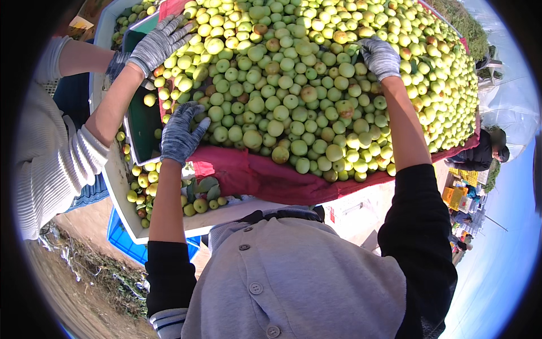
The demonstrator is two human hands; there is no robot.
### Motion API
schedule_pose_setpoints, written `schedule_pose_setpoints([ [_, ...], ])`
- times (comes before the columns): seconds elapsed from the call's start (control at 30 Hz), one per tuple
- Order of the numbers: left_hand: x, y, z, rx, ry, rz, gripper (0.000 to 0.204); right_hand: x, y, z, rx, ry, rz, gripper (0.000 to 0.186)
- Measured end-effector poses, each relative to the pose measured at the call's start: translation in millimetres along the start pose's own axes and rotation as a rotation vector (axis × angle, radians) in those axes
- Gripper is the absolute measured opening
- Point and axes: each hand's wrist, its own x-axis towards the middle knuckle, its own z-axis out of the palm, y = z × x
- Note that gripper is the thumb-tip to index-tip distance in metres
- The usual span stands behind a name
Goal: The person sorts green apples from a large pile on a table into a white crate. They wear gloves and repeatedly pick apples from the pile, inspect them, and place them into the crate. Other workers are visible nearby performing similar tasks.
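Observation:
A big heap of small round green, apple-like fruits point(279, 96), some with brown patches, lies on red cloth point(265, 178). My left hand point(183, 134), in a grey striped knit glove, is at the heap's near left edge, fingers apart and nothing seen in them. Farther away on the right, my right hand point(379, 57) in a matching glove lies on the fruits, its fingers stretched leftward next to a dark green leaf point(355, 55). The undersides of its fingers are hidden. Beside my left hand, a green chute-like panel point(143, 116) borders the heap.
On my left, another person's gloved hand point(160, 45) touches the heap's edge. A white tray point(125, 210) holds loose fruits and leaves below the cloth. A blue crate point(121, 237) sits under it. Other people and yellow crates point(453, 198) are off to the right.

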Motion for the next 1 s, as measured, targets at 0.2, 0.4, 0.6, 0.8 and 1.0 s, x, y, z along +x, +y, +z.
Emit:
schedule_pose_setpoints([
  [0.2,2,-1,-1,-0.003,-0.002,0.002,0.035,57,-36,17,0.374,0.587,-0.253,0.032],
  [0.4,1,-4,-1,-0.077,0.015,-0.026,0.031,97,-116,34,0.175,-0.048,0.013,0.035],
  [0.6,8,29,-3,-0.047,0.191,0.231,0.032,46,-145,12,0.221,-0.247,-0.063,0.032],
  [0.8,27,125,29,-1.441,0.033,-0.247,0.042,-21,-178,-19,0.535,-0.296,-0.023,0.028],
  [1.0,42,142,36,-1.917,-0.097,-0.331,0.042,-24,-169,-46,0.661,0.346,-0.255,0.026],
])
